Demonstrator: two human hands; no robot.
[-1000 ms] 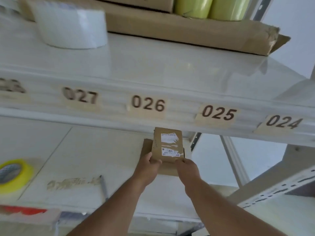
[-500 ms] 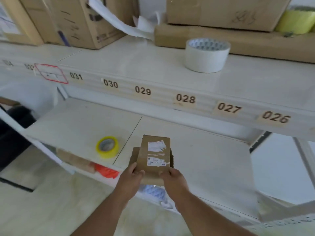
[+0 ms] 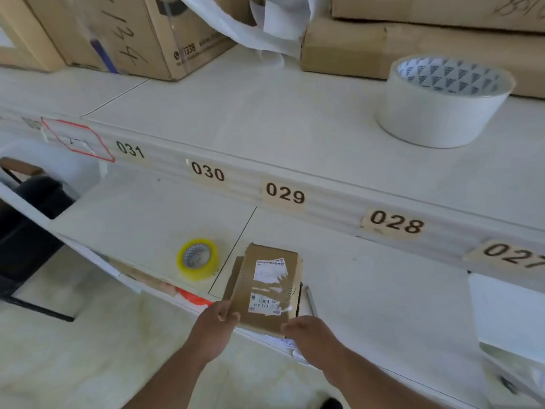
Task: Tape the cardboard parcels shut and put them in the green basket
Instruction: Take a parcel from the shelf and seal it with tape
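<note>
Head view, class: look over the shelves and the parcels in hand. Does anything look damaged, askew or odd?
Yes. The label on the top parcel, held by the left hand and right hand, is torn and patchy. On the upper shelf, loose white wrapping spills between the cartons.

Two stacked parcels (image 3: 267, 287), two tape rolls, yellow (image 3: 198, 259) and white (image 3: 442, 101), two hands (image 3: 213, 332)
</note>
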